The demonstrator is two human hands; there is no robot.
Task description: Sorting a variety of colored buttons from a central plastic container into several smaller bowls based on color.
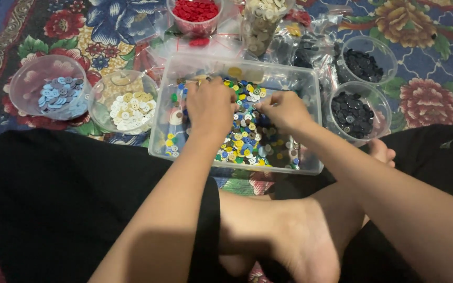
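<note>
Left hand and right hand rest, fingers curled, in clear tray mid-frame. Both touch mixed buttons (actual grip cannot tell).

tub walls hem sides | cups flank | top open

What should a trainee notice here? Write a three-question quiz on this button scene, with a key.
1. True or false: both hands are inside the clear rectangular tray.
2. Which cup holds the blue buttons? A) far left B) far right C) top middle
3. Fill in: the cup at top centre holds ____ buttons.

Key
1. True: the left hand and the right hand both rest on the mixed buttons in the tray.
2. A: the far-left cup.
3. Red.
</note>
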